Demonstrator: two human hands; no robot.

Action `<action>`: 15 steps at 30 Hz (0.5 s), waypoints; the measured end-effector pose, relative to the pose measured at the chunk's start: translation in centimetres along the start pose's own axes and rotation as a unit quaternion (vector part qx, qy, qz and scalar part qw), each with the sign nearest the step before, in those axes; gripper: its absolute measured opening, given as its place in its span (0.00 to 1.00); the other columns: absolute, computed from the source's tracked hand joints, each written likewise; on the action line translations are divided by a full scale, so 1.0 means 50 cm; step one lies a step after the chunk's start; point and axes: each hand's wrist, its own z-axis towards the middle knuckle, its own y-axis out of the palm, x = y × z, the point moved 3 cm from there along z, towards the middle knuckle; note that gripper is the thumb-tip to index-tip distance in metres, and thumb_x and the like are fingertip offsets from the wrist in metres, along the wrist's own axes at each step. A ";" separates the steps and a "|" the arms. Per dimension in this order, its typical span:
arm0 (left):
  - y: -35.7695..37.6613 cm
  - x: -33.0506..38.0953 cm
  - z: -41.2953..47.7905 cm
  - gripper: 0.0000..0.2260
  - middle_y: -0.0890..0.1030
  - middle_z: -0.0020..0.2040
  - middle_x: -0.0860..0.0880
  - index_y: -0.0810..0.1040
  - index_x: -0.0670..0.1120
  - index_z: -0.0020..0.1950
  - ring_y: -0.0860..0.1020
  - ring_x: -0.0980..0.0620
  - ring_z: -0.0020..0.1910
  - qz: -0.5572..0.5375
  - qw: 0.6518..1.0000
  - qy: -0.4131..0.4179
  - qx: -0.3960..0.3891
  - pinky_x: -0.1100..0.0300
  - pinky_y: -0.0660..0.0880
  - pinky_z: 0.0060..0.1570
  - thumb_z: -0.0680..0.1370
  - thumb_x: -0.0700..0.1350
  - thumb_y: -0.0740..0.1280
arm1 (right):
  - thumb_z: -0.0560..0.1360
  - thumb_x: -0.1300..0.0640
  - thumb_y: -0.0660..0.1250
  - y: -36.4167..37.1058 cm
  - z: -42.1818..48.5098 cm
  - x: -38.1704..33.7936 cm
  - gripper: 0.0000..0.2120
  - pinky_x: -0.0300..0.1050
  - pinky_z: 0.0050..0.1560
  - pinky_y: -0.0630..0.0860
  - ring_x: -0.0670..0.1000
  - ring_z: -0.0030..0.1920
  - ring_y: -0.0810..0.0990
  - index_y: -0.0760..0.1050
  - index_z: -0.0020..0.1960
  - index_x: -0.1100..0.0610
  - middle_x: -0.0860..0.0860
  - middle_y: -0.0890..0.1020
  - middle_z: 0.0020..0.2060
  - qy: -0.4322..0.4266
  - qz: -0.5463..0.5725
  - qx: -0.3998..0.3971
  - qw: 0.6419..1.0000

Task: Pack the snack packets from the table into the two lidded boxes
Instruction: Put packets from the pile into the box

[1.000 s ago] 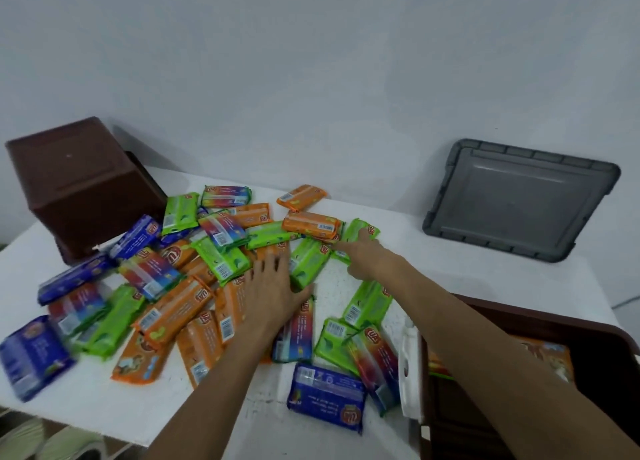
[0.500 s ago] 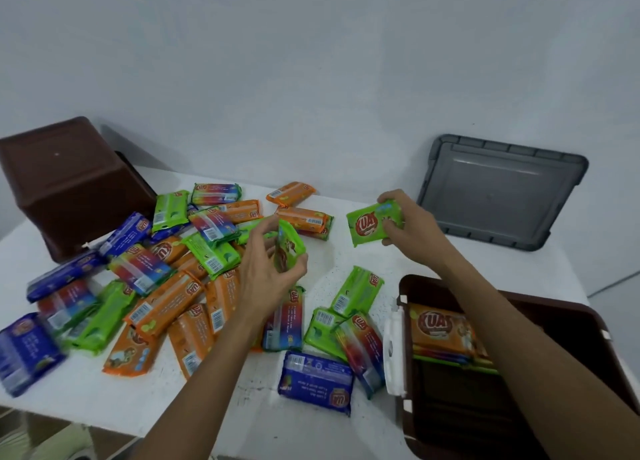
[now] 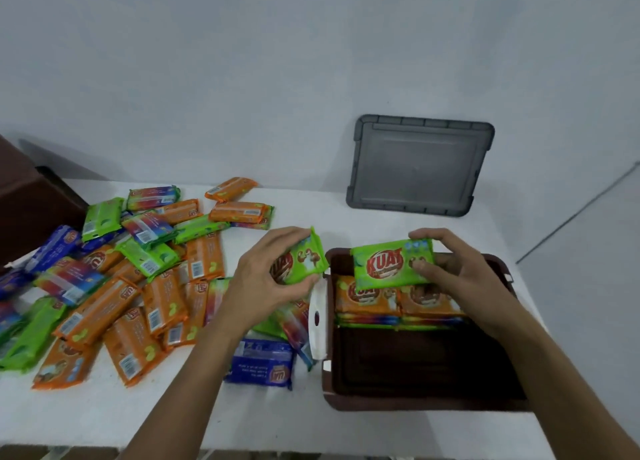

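White table (image 3: 311, 425), top faintly speckled nr centre. Pale grey wall (image 3: 311, 61) behind, far side. Thin dark diag. line (image 3: 578, 212) on wall, far right; cable or seam, can't tell.

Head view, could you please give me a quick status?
Left hand grips one green packet, right hand a second green packet over the brown box. Box part filled. Path clear.

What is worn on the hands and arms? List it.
Nothing: left hand and right hand are bare, no gloves, rings or watch visible. Left forearm and right forearm are bare too; no sleeves in view.
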 end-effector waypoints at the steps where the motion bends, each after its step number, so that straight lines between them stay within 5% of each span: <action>1: 0.010 0.007 0.000 0.27 0.75 0.65 0.55 0.76 0.49 0.67 0.72 0.64 0.64 -0.002 1.000 -0.001 -0.018 0.72 0.68 0.62 0.69 0.52 0.75 | 0.77 0.56 0.68 -0.004 -0.005 0.011 0.15 0.54 0.40 0.83 0.66 0.44 0.83 0.73 0.62 0.49 0.59 0.85 0.48 0.006 -0.006 -0.002 1.000; 7: 0.063 0.026 0.000 0.28 0.75 0.65 0.54 0.77 0.49 0.68 0.75 0.57 0.63 0.030 0.994 -0.029 -0.101 0.54 0.75 0.62 0.69 0.48 0.78 | 0.76 0.63 0.69 0.022 0.004 0.080 0.15 0.46 0.40 0.83 0.57 0.39 0.84 0.74 0.61 0.52 0.63 0.84 0.47 0.076 0.011 -0.023 0.997; 11: 0.069 0.026 0.003 0.28 0.74 0.63 0.58 0.76 0.51 0.68 0.74 0.59 0.61 0.066 0.992 -0.032 -0.098 0.55 0.75 0.61 0.69 0.50 0.77 | 0.78 0.56 0.68 0.048 0.022 0.099 0.13 0.42 0.42 0.83 0.46 0.35 0.85 0.75 0.62 0.50 0.49 0.83 0.42 0.048 -0.234 0.004 0.971; 13: 0.069 0.026 0.002 0.28 0.73 0.63 0.59 0.76 0.51 0.68 0.74 0.59 0.61 0.072 0.992 -0.036 -0.101 0.56 0.75 0.61 0.69 0.50 0.77 | 0.78 0.51 0.67 0.062 0.025 0.095 0.15 0.34 0.41 0.76 0.44 0.42 0.83 0.74 0.65 0.49 0.48 0.84 0.48 0.007 -0.355 0.013 0.935; 15: 0.070 0.026 0.003 0.28 0.73 0.63 0.59 0.75 0.52 0.69 0.74 0.59 0.61 0.073 0.991 -0.039 -0.103 0.56 0.76 0.60 0.70 0.50 0.77 | 0.79 0.49 0.66 0.070 0.025 0.088 0.17 0.38 0.46 0.76 0.48 0.50 0.82 0.74 0.66 0.49 0.50 0.84 0.54 -0.016 -0.414 0.017 0.910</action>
